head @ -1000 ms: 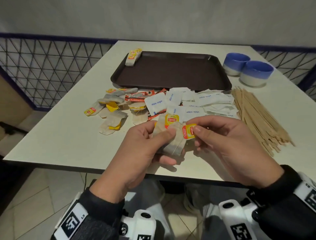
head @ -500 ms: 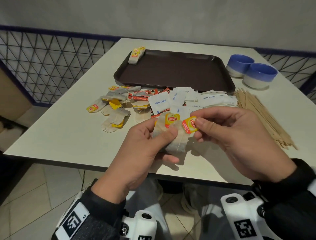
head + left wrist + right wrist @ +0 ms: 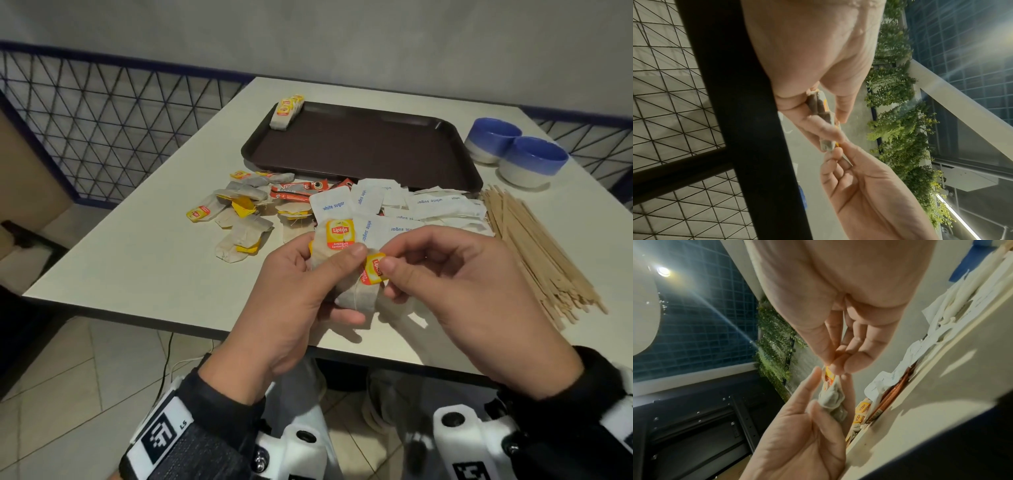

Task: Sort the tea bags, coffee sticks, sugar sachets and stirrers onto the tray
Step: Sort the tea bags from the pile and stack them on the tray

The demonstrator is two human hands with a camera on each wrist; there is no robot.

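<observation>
Two hands hold a small bundle of tea bags (image 3: 356,291) above the near edge of the worktop (image 3: 137,267). I read the scene from left to right, relative to the fingers.

Far left of the fingers, loose tea bags (image 3: 239,219) lie scattered on the worktop. Beyond them, a neat stack of tea bags (image 3: 286,111) stands in the far left corner of the tray (image 3: 359,150); the rest of the tray is bare.

The left hand (image 3: 291,308) has its thumb curled over the front of the bundle and its fingers (image 3: 346,317) curled behind it, clamping the bags. Just right of it, the right hand (image 3: 479,294) pinches one yellow paper tag (image 3: 375,269) between thumb and forefinger. Compared with a second ago, the tag has been drawn down against the bundle and sits closer to the left thumb. I judge that the tag is being squared up so the bundle will stack cleanly.

Beyond the fingers lie coffee sticks (image 3: 298,190) and sugar sachets (image 3: 428,205), all off the tray. Right of the right hand, stirrers (image 3: 534,253) lie in a loose sheaf. Farther right stand two blue bowls (image 3: 513,150).

Sorting is at an early stage.
</observation>
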